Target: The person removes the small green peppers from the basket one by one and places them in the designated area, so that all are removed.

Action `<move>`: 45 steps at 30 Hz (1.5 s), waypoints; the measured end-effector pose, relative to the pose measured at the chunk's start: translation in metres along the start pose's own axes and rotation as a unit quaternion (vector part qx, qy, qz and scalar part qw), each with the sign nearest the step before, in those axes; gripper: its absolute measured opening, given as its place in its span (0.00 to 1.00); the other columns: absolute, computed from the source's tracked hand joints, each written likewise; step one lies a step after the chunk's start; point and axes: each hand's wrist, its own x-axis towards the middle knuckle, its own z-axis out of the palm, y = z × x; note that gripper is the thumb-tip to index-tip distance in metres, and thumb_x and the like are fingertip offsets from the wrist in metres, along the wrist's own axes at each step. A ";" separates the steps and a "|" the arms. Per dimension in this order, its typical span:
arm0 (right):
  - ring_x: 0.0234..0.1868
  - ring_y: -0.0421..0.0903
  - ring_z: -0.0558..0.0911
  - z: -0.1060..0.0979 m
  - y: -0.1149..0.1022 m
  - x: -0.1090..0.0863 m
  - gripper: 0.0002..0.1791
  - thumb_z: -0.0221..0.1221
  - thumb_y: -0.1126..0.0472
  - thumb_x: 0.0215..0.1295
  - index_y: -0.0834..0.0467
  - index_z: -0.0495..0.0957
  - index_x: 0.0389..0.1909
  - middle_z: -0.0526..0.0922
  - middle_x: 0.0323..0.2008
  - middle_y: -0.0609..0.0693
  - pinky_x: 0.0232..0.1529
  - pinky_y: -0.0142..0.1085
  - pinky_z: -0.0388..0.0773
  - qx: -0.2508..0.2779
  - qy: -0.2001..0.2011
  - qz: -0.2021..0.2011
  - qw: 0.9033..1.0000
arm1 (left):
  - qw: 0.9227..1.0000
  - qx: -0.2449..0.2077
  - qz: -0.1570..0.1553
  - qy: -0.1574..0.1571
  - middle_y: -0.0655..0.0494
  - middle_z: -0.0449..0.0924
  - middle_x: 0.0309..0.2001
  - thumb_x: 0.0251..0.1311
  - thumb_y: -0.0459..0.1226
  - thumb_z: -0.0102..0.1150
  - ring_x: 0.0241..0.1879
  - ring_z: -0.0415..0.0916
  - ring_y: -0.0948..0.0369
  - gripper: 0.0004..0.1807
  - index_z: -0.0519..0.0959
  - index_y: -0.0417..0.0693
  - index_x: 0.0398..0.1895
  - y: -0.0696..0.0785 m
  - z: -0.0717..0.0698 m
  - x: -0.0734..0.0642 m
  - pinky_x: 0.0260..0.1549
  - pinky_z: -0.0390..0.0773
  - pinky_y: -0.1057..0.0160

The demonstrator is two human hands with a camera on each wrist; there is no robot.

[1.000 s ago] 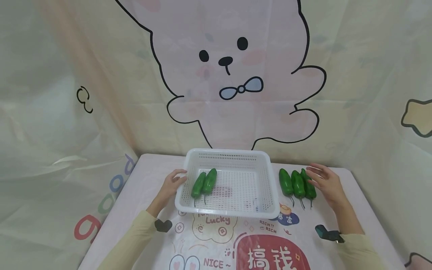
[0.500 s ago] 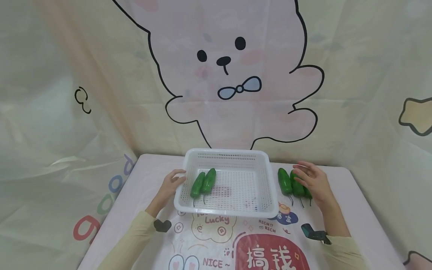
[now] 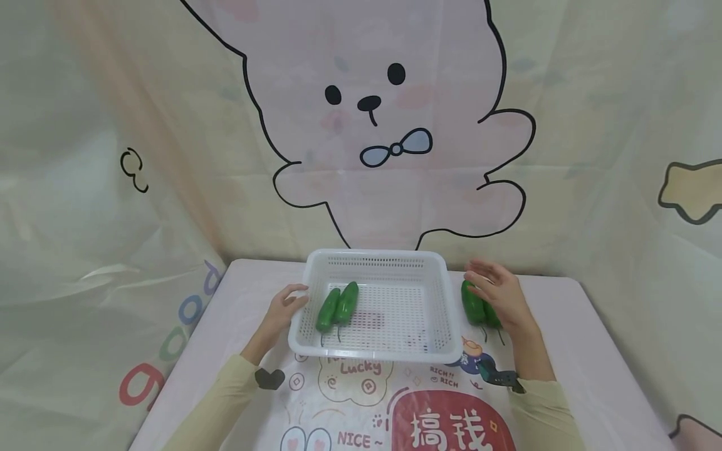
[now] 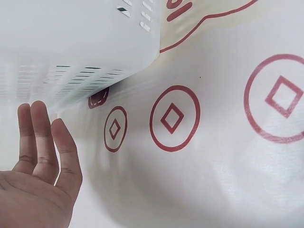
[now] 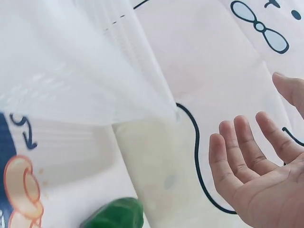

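A white perforated plastic basket [image 3: 375, 355] stands on the table, with a pair of green peppers [image 3: 346, 304] lying side by side at its left. At the basket's left rim is my left hand [image 3: 280, 313]; in the left wrist view its fingers [image 4: 42, 142] are extended close to the basket wall [image 4: 71, 35]. My right hand [image 3: 504, 299], fingers relaxed and spread, hovers above the green peppers [image 3: 472, 305] right of the basket and partly covers them. One of these, a green pepper [image 5: 118, 214], shows low in the right wrist view, apart from the fingers [image 5: 246, 147].
A printed white cloth [image 3: 361, 413] covers the table. Behind it hangs a curtain [image 3: 389, 207] with a cartoon bear, and further curtains [image 3: 637, 207] close off both sides.
My right hand has moved left across the row of loose peppers, from the rightmost toward the one nearest the basket. The left hand has stayed at the rim, and the peppers lie unmoved.
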 end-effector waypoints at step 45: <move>0.60 0.61 0.78 0.127 0.004 0.068 0.35 0.67 0.51 0.69 0.62 0.68 0.71 0.79 0.59 0.63 0.59 0.53 0.78 -0.061 -0.101 0.098 0.988 | 0.999 -0.019 -0.006 -0.033 0.32 0.75 0.58 0.76 0.39 0.55 0.52 0.80 0.41 0.23 0.68 0.42 0.69 0.037 -0.001 -0.019 0.44 0.86 0.53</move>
